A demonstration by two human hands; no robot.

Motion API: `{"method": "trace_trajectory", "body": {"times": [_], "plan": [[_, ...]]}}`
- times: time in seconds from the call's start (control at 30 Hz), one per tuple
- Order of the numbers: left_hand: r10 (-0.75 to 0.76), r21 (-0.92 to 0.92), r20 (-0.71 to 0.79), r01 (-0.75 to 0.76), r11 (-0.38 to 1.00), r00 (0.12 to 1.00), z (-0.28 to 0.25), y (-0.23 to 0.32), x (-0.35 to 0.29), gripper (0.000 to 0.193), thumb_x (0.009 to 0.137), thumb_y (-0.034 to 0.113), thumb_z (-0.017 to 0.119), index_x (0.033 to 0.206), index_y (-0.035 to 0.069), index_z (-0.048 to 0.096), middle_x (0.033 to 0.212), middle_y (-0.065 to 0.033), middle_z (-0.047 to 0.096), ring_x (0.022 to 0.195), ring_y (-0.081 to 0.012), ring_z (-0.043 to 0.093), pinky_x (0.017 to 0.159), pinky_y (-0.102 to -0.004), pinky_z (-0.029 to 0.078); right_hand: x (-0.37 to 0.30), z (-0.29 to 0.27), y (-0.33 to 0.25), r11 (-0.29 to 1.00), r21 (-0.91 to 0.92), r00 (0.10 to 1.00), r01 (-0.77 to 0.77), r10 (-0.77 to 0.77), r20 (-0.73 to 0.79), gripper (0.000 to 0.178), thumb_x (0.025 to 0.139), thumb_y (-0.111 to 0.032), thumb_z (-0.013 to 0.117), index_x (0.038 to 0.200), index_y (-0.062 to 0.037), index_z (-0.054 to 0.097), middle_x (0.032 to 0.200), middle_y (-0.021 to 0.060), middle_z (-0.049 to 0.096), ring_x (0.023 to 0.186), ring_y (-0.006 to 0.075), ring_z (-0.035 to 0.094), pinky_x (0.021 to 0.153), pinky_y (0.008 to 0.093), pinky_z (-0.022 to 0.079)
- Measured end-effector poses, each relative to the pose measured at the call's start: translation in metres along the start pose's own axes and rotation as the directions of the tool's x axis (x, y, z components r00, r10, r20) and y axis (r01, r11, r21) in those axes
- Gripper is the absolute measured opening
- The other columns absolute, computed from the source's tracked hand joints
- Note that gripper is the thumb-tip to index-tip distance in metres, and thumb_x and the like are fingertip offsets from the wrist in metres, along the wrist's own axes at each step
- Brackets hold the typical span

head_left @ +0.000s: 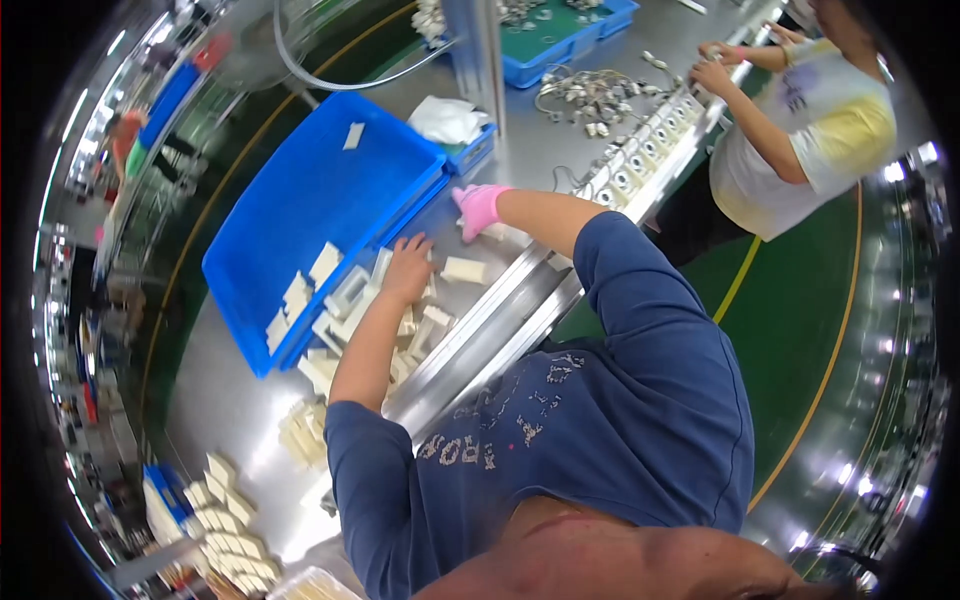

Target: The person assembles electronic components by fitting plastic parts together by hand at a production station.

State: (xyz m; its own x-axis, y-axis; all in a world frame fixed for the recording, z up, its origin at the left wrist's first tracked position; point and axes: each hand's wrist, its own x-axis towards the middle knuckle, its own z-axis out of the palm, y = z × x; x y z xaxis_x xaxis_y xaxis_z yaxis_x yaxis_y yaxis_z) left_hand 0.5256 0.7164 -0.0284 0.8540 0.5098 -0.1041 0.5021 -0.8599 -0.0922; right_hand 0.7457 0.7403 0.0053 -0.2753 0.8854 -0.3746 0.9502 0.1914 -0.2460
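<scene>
My bare left hand [408, 268] reaches over a pile of cream-white plastic housings [432, 328], its fingers stretched out and touching pieces at the pile's far end. In a pink glove, my right hand [480, 210] is a little farther right, by the corner of a large blue bin [320, 190]. Its gloved fingers look apart, and a white piece lies partly hidden beneath it. Between the hands and the table's near edge rests a loose cream block [464, 270]. More white pieces [325, 264] lie inside the bin along its near side.
A small blue tray with a white bag [448, 120] stands beyond the bin. Wired parts [592, 100] and a row of white units [640, 160] lie to the right, where a co-worker [800, 140] works. Stacked cream pieces [230, 530] are at lower left. A metal post [474, 60] rises behind.
</scene>
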Motion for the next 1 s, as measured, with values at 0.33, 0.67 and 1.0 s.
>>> {"method": "trace_trajectory", "body": {"times": [0.33, 0.67, 1.0], "plan": [[-0.166, -0.119, -0.078, 0.156, 0.981, 0.983, -0.055, -0.027, -0.007, 0.007, 0.073, 0.007, 0.050, 0.079, 0.003, 0.052, 0.088, -0.0148, 0.059, 0.084, -0.0316, 0.057, 0.068, -0.0450, 0.043, 0.006, 0.019, 0.000, 0.985, -0.174, 0.999, -0.002, 0.012, 0.052, 0.070, 0.062, -0.023, 0.070, 0.121, -0.0012, 0.040, 0.092, 0.0129, 0.063, 0.085, 0.0289, 0.062, 0.066, 0.0404, 0.049], [-0.874, -0.982, 0.008, -0.161, -0.099, 0.486, -0.032, -0.011, -0.083, 0.036, 0.077, 0.014, 0.054, 0.112, 0.005, 0.052, 0.093, -0.0042, 0.059, 0.079, -0.0116, 0.051, 0.068, -0.0283, 0.042, -0.032, -0.006, 0.002, 0.991, -0.112, 0.997, 0.079, -0.078, 0.014, 0.052, 0.068, -0.030, 0.061, 0.111, -0.0027, 0.052, 0.101, 0.0153, 0.061, 0.096, 0.0260, 0.060, 0.079, 0.0373, 0.048], [-0.796, -0.856, 0.368, -0.159, -0.492, 0.481, -0.053, 0.083, -0.051, 0.034, 0.092, 0.032, 0.043, 0.108, 0.002, 0.040, 0.100, -0.0105, 0.051, 0.087, -0.0171, 0.051, 0.079, -0.0307, 0.041, -0.090, -0.031, -0.066, 0.549, 0.816, 0.941, 0.178, -0.337, 0.022, 0.027, 0.083, -0.028, 0.056, 0.083, -0.0014, 0.055, 0.060, 0.0077, 0.055, 0.054, 0.0080, 0.054, 0.042, 0.0214, 0.042]]}}
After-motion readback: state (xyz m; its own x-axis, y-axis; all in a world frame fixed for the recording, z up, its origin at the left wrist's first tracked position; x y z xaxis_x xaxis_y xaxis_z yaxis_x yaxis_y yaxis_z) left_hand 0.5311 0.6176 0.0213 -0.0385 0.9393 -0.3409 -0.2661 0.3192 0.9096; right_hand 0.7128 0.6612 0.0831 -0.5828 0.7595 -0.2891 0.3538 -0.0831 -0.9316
